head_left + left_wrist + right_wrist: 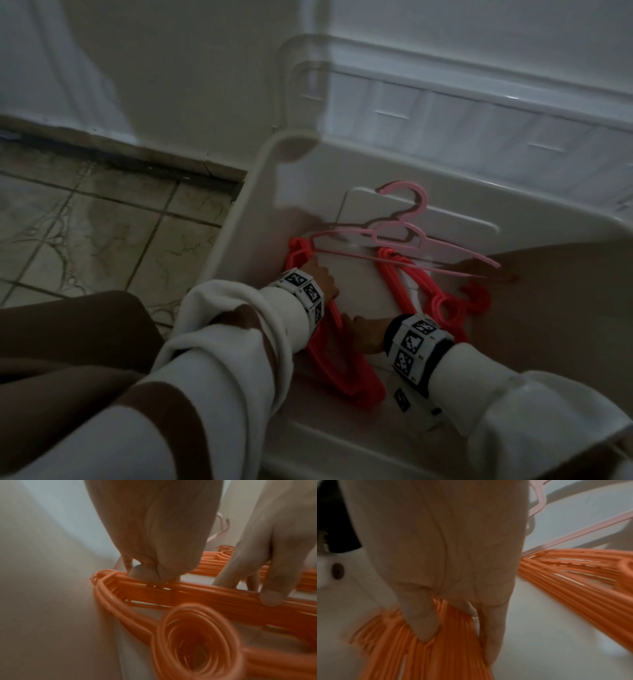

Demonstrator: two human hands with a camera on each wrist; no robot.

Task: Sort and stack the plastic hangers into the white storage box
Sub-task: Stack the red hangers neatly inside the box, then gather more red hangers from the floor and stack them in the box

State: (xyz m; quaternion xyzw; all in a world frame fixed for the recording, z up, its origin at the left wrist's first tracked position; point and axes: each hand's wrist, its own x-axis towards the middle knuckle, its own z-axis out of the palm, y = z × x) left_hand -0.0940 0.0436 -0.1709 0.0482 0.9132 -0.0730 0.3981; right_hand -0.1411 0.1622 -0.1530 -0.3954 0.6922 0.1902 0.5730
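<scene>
Gripping red hangers [346, 370] beside white box [236, 209] wall, both hands

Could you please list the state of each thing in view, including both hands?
White storage box: open, hangers inside.
Near orange hanger stack: lying flat, held by both hands.
Second orange hanger stack: lying flat, untouched.
Pink hangers: leaning on the far wall.
Left hand: grips the near stack.
Right hand: grips the same stack.

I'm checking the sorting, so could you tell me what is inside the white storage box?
Inside the white storage box lie two stacks of red hangers and a pink hanger across their far ends. Sleeves and both hands cover the near stack's middle.
</scene>
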